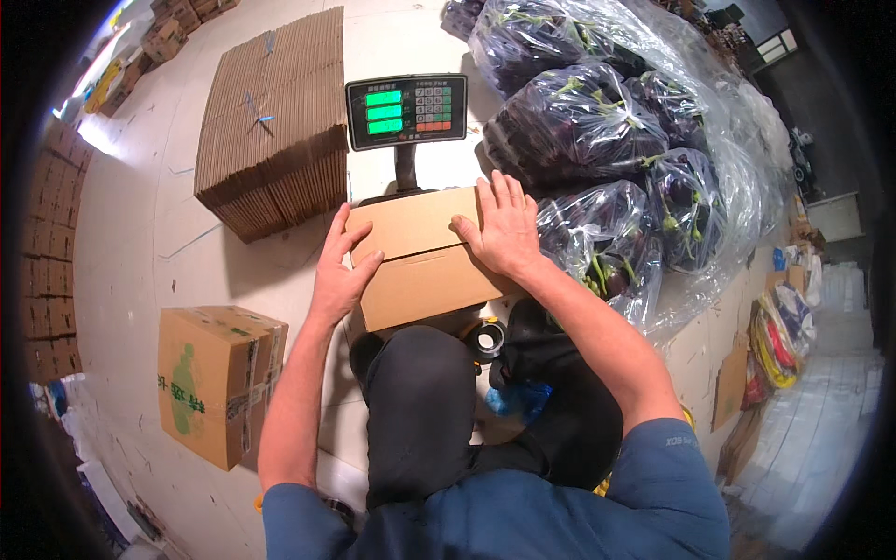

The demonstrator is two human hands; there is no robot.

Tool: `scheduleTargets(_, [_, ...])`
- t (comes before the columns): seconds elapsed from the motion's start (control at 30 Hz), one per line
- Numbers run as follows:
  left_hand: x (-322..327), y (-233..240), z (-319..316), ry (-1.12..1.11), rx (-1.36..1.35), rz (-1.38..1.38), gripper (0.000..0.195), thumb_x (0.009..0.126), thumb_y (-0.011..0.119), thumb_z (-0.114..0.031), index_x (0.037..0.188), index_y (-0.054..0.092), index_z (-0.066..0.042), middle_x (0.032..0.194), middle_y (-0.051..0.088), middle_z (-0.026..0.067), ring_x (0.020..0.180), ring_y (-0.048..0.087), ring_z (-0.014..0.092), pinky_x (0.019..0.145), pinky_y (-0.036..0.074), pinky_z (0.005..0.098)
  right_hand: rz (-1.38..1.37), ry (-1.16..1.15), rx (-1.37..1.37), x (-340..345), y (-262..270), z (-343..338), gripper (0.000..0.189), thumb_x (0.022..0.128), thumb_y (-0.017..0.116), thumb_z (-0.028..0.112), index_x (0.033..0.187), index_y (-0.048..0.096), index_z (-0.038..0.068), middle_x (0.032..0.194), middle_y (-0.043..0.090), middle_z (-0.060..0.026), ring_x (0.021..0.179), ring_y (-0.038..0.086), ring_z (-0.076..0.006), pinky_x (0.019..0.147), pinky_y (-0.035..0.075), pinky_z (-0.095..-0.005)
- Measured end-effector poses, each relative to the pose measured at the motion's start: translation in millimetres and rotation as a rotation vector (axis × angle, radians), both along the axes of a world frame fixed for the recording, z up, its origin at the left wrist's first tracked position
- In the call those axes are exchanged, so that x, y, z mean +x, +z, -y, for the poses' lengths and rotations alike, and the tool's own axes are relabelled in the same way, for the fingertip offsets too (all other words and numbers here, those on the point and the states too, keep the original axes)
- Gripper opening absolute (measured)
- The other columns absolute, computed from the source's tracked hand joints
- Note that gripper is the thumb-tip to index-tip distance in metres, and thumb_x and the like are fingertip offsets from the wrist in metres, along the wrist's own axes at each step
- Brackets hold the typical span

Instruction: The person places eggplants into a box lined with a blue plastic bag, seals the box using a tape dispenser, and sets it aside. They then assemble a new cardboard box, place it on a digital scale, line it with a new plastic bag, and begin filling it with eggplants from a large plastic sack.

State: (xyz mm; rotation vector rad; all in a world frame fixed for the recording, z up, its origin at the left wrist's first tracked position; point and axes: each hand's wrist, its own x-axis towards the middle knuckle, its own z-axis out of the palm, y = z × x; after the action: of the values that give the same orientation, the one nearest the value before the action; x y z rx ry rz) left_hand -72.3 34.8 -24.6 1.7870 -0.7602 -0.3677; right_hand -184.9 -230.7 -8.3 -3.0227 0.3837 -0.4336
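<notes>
A cardboard box [427, 283] lies in front of my knees, its two top flaps folded inward with a narrow gap between them. My left hand [343, 269] rests against its left edge, fingers apart, thumb over the flap. Across the right part of the top, my right hand [504, 227] lies flat with spread fingers. Just beyond the box stands a digital scale display [407, 112] with green lit readouts and a keypad. The scale's platform is mostly hidden under the box. Near my knees, a tape roll [486, 339] is partly visible.
Clear plastic bags of eggplants [577, 126] crowd the right side. A tied stack of flattened cardboard boxes [273, 119] stands at the upper left. Nearer on the left, a taped carton [217, 385] sits on the tiled floor. More cartons [49, 259] line the far left.
</notes>
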Motion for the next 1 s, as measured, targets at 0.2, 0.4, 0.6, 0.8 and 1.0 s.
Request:
scheduleTargets(0.2, [-31, -5, 8, 0.202, -0.016, -0.085, 0.045, 0.088, 0.072, -0.009, 0.13, 0.06, 0.003, 0.163, 0.02, 0.0212, 0.149, 0.027, 0.03, 0.118, 0.029, 0.0392, -0.059, -0.324, 0.273, -5, 1, 2, 0.083, 0.093, 0.056, 0.056, 0.145, 0.035, -0.006, 0.152, 0.032, -0.0286, 0.13, 0.042, -0.0468, 0.104, 0.042, -0.0511])
scheduleTargets(0.4, [-3, 2, 8, 0.096, -0.124, -0.247, 0.044, 0.087, 0.072, -0.009, 0.128, 0.06, 0.003, 0.163, 0.02, 0.022, 0.148, 0.029, 0.033, 0.115, 0.035, 0.0405, -0.1, -0.322, 0.269, -5, 8, -5, 0.083, 0.093, 0.056, 0.055, 0.144, 0.035, -0.006, 0.147, 0.035, -0.0289, 0.108, 0.056, -0.05, 0.093, 0.048, -0.0543])
scheduleTargets(0.6, [-34, 19, 46, 0.05, 0.675, 0.713, 0.063, 0.093, 0.06, -0.038, 0.147, 0.045, -0.01, 0.161, 0.025, 0.0202, 0.149, 0.024, 0.037, 0.119, 0.017, 0.056, -0.112, -0.309, 0.252, -13, 10, 3, 0.082, 0.093, 0.057, 0.055, 0.145, 0.036, -0.005, 0.145, 0.036, -0.0297, 0.108, 0.056, -0.0495, 0.093, 0.048, -0.0535])
scheduleTargets(0.8, [-37, 21, 112, -0.07, 0.67, 0.798, 0.074, 0.098, 0.04, -0.059, 0.154, 0.035, -0.011, 0.16, 0.029, 0.0203, 0.149, 0.023, 0.037, 0.12, 0.007, 0.0589, -0.093, -0.29, 0.219, -10, 2, 2, 0.083, 0.092, 0.058, 0.055, 0.146, 0.036, -0.005, 0.147, 0.035, -0.0303, 0.11, 0.056, -0.049, 0.095, 0.047, -0.0536])
scheduleTargets(1.0, [-34, 22, 115, -0.128, 0.71, 0.742, 0.078, 0.098, 0.038, -0.063, 0.154, 0.035, -0.01, 0.157, 0.032, 0.0213, 0.147, 0.026, 0.038, 0.12, 0.008, 0.059, 0.091, -0.238, 0.378, -25, -16, 25, 0.068, 0.094, 0.06, 0.043, 0.141, 0.044, -0.004, 0.138, 0.045, -0.0308, 0.11, 0.059, -0.0394, 0.093, 0.049, -0.0492])
